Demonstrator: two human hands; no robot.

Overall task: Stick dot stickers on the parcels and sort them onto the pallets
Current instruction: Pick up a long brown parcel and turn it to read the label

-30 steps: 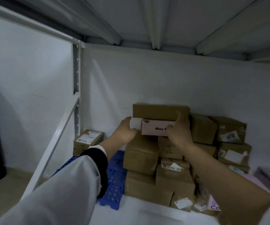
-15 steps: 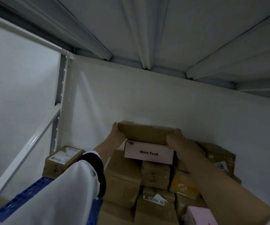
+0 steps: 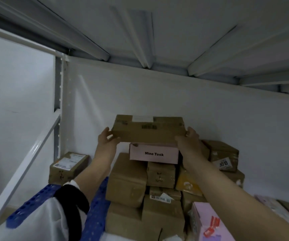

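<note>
Atop the parcel stack [image 3: 128,180] on the blue pallet [image 3: 96,211], beneath a low shelf deck [image 3: 157,40]: a flat brown parcel [image 3: 149,134], clasped at its two ends by both hands. Left hand [image 3: 106,141] curled round the left end, right hand [image 3: 189,141] wrapped round the right end with fingers hooked over the top edge. Poised squarely over the pink box [image 3: 154,153] marked "Mine Took", either resting on it or barely clear of it; impossible to tell from this angle. No dot sticker in sight on the parcel, only a white label [image 3: 142,118] on top and a barcode [image 3: 149,126] on the front face. Best handled, by the look of it, with an even grip at both ends and a level carry, lifted or lowered straight rather than dragged, so as not to nudge the pink box or the unevenly piled cartons below. Worth minding too the shelf deck overhead. Probably light, judging by the relaxed fingertip hold, yet wide enough to call for both hands. Safest seated flush and centred, without overhang on either side.
</note>
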